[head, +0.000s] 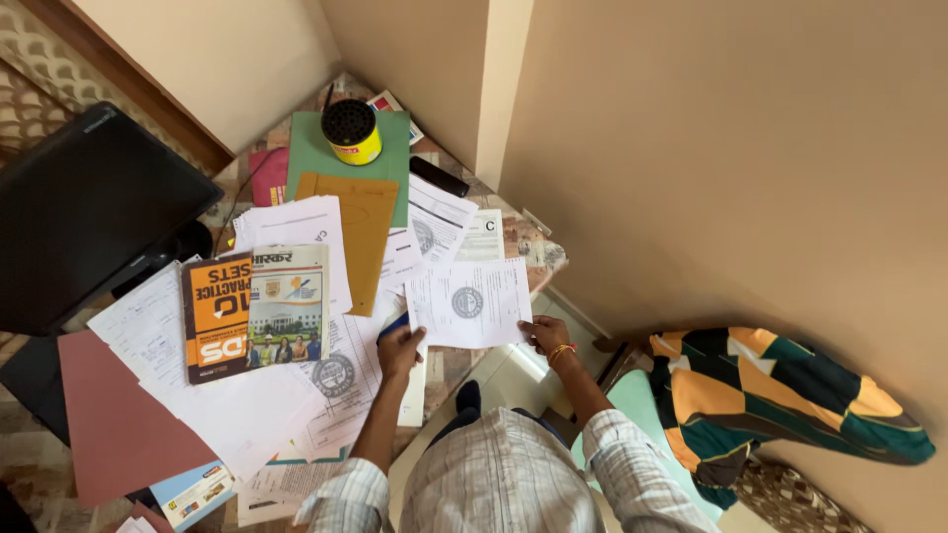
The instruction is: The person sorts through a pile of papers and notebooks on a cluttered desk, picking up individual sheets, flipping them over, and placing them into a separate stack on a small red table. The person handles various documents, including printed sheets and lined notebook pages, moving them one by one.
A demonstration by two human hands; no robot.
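Printed sheet (468,304) with a round stamp is held flat over the table's (538,259) near edge, pinched at its lower corners by left hand (399,349) and right hand (546,334), both closed on it. Behind it, loose papers (296,232), an orange book (219,318), a brown envelope (361,235) and a yellow tin (352,131) are spread out.

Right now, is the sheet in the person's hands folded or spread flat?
Spread flat: the sheet shows its whole printed face, left hand and right hand at its lower corners.
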